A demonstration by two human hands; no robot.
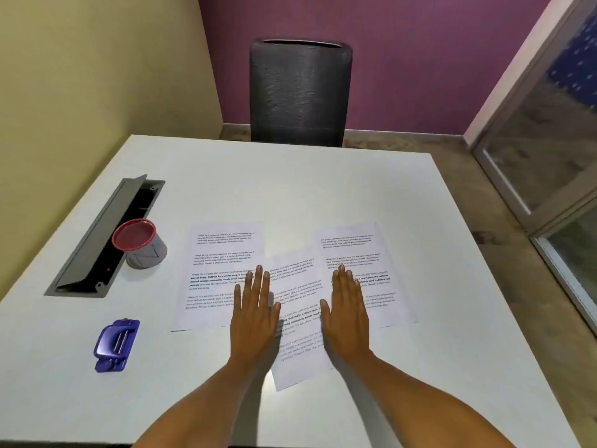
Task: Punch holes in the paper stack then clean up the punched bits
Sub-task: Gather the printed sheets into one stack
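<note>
Three printed sheets lie fanned and overlapping on the white counter (323, 189): left sheet (219, 276), middle sheet (297, 286) tilted and nearest, right sheet (371, 253). Two grips, both flat, palms down, fingers straight, pinching nothing. Left grip (255, 318) rests across the left and middle sheets; right grip (347, 315) across the middle and right. One blue hole punch (116, 345) lies well apart, near left. One red-rimmed cup (140, 244) stands just beside one open cable hatch (106, 237). One chair (300, 95) opposite.

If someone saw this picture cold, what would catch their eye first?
The left hand and right hand rest flat on three overlapping printed sheets on the white table. To their left sit a blue hole punch and, farther back, a red-rimmed grey cup beside an open cable tray.
</note>
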